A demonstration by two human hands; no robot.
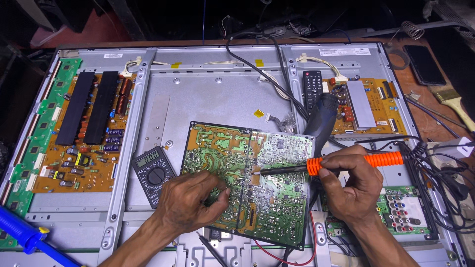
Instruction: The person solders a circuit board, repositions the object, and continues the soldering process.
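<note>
Hands: both down on green circuit board (257,183), which lies solder side up on opened TV back panel (213,99).
Left hand (190,202): fingers curled, pressing on board's lower left area; can't tell if anything is pinched under them.
Right hand (354,180): closed around orange-handled soldering iron (341,163), held like a pen, tip touching board near its centre seam.
Multimeter (153,174): just left of board, dial face up; black probe lead lies at bottom edge below board.
Blue tool (27,237): bottom left corner, well apart from hands.
Small green board (401,210): right of right hand, row of coloured jacks, black cables looped beside it.
Brown board, left (91,133): two long black heatsinks, green strip boards along its outer edge.
Remote control (312,86): further back, beside second brown board (366,106).
Paintbrush (452,101): far right on wooden bench, near dark phone (424,64).
</note>
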